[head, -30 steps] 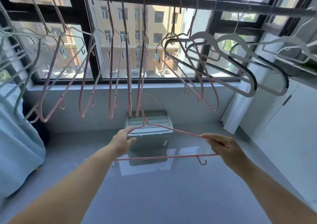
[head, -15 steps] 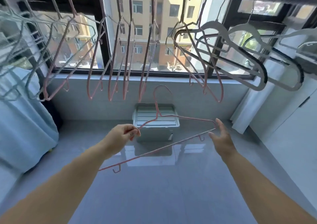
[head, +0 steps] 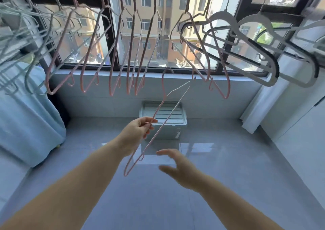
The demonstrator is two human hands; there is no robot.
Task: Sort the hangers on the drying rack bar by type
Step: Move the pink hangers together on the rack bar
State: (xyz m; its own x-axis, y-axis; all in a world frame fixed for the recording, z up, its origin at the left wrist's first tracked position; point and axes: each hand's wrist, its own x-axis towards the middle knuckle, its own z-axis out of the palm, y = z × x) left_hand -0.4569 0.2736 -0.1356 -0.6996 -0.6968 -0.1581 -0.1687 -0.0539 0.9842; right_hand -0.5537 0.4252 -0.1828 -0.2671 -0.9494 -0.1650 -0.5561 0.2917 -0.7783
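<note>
My left hand [head: 140, 131] pinches a thin pink wire hanger [head: 171, 110] by its upper arm, holding it tilted steeply with the hook pointing up toward the rack. Lower and to the right, my right hand [head: 177, 166] hovers with fingers spread and touches nothing. Several pink wire hangers [head: 114, 57] hang in a row in the upper middle. Pale grey-green wire hangers [head: 15, 41] crowd the far left. Thick grey plastic hangers with black grip strips [head: 255, 53] hang at the upper right, with two pink hangers [head: 218, 67] mixed in beside them. The rack bar is mostly cut off by the top edge.
A grey lidded storage box [head: 163, 120] sits on the tiled floor below the window sill [head: 158, 76]. A light blue cloth-covered object [head: 26, 120] fills the left side. White cabinets [head: 299, 124] line the right wall.
My right hand has let go of the hanger and dropped down. My left hand alone has swung the hanger from nearly level to steeply tilted, hook raised toward the rack.
</note>
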